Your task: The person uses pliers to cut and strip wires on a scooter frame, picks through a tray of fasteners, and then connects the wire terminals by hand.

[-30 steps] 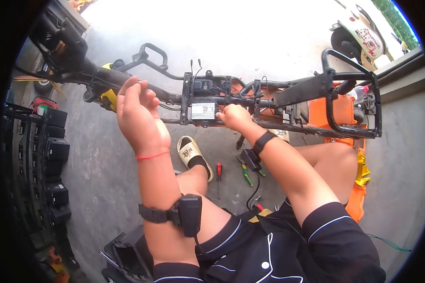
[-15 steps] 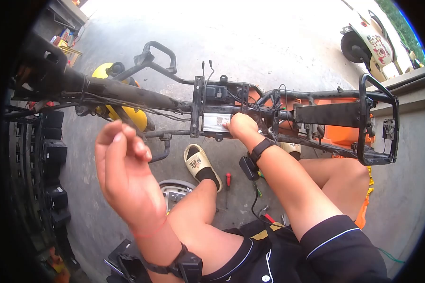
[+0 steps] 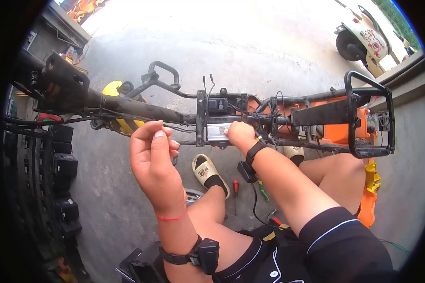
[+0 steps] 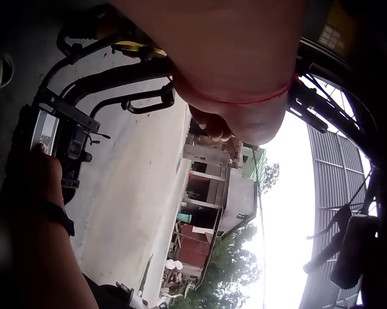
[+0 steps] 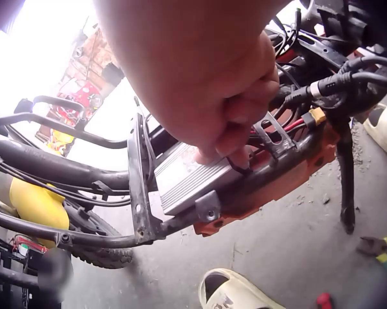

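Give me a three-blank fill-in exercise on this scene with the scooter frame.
The right hand pinches a wire beside the silver box, which is fixed in the black ____.
The left hand wears a ____ string at its wrist.
Beside the sandal on the floor lies a red-handled ____.
Missing words: frame; red; screwdriver.

Grey concrete floor [image 3: 269, 42] fills the frame, sunlit and washed out at the top. Black boxes [image 3: 63, 165] stack at the left edge; a white scooter [image 3: 366, 34] stands upper right.
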{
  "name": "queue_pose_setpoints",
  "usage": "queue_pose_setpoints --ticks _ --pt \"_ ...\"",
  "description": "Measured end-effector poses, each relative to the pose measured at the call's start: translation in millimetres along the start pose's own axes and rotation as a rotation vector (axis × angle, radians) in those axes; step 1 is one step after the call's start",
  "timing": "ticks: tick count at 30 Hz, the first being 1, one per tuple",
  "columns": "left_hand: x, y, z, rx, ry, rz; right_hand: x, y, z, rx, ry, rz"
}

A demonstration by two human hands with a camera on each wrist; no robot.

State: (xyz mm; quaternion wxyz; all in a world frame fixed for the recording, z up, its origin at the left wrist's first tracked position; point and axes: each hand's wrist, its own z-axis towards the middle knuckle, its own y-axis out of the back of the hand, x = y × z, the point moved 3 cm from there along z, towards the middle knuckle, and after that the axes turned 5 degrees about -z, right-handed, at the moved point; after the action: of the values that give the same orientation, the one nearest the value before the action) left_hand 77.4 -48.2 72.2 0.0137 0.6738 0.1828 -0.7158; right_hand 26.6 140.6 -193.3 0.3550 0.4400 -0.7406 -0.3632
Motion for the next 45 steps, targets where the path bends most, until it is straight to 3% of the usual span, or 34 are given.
queue_pose_setpoints --ticks 8,9,13,24,28,30,32,35,37,45 --pt "15 2 15 0.008 -0.096 0.180 6 -10 9 -0.122 0.017 -0.073" --pt "17 0 16 0.019 -0.099 0.171 6 3 -2 -0.117 0.110 -0.101" --pt "14 -7 11 0.037 -0.076 0.215 -1 -13 -3 -0.166 0.057 -0.046" --pt "16 0 17 0.021 -0.117 0.267 20 12 7 0.041 0.062 -0.202" --pt "16 -6 12 -0.076 -0.215 0.470 35 35 10 -0.056 0.041 0.245" --pt "16 -11 11 -0.078 -0.186 0.504 44 5 50 0.009 0.140 0.485" --pt "14 -15 13 -0.105 -0.225 0.575 53 -3 66 0.048 0.138 0.521" --pt "18 -19 15 -0.114 -0.194 0.592 65 -14 80 0.062 -0.016 0.543" --pt "24 -23 17 -0.096 -0.229 0.621 70 -17 75 -0.051 -0.201 0.548" --pt "24 -21 21 -0.093 -0.191 0.636 72 -26 63 -0.203 -0.194 0.771"
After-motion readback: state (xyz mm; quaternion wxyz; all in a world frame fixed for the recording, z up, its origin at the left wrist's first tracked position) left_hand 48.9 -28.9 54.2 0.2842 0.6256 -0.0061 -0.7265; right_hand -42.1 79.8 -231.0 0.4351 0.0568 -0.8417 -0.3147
